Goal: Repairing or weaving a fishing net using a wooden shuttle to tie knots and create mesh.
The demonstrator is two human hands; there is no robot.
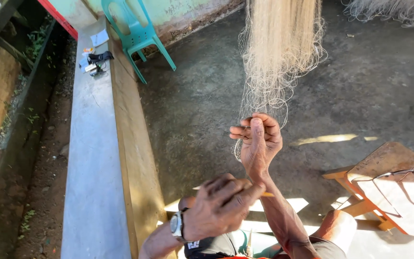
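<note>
Now R hand (258,139) clenched on fishing net (279,52); L hand (221,206) grips netting needle (267,194).

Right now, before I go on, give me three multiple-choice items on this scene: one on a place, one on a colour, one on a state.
1. Where do the eyeglasses lie?
A. on the wooden stool
B. on the plastic chair
C. on the concrete ledge

2. What colour is the plastic chair?
A. red
B. teal green
C. white

3. What is the right hand doing?
A. resting on the floor
B. lying open and empty
C. gripping the fishing net

Answers: 1 A, the frames rest on its seat. 2 B, its seat and legs are teal green. 3 C, its fingers close on the pale mesh.
</note>
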